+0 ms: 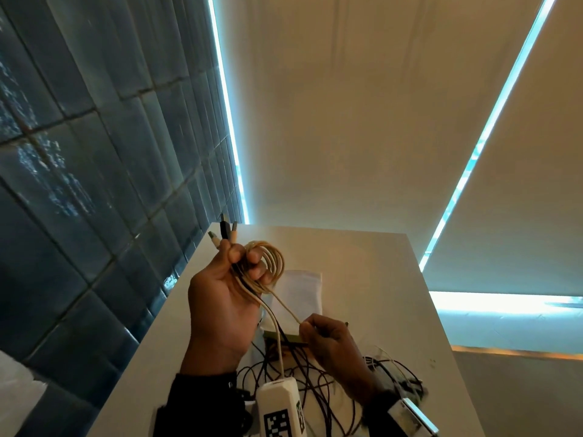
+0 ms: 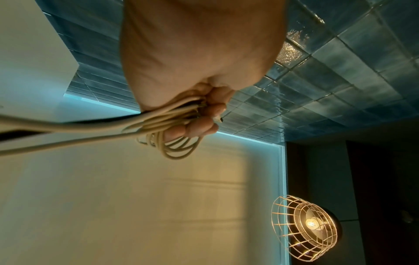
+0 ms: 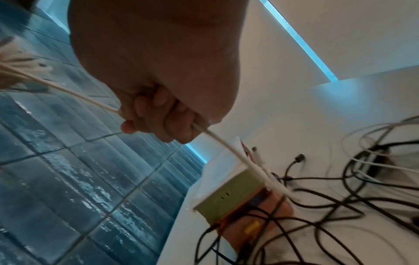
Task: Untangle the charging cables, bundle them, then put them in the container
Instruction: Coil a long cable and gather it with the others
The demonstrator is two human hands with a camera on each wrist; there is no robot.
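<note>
My left hand (image 1: 249,263) is raised above the white table (image 1: 378,279) and grips a cream cable coil (image 1: 274,260), wound in several loops. Three plug ends (image 1: 224,230) stick up past its fingers. In the left wrist view the fingers of this hand (image 2: 204,122) curl round the coil (image 2: 179,150). A cream strand (image 1: 285,305) runs taut from the coil down to my right hand (image 1: 310,329), which pinches it. The right wrist view shows that hand (image 3: 163,118) closed round the strand (image 3: 90,102). Tangled black cables (image 1: 315,383) lie on the table below both hands.
A green and orange box (image 3: 229,193) sits under the hands among the black cables (image 3: 317,206). A flat white pouch (image 1: 303,288) lies behind it. Thin white cables (image 3: 374,161) and a dark device lie to the right. A blue tiled wall (image 1: 79,184) borders the table's left edge.
</note>
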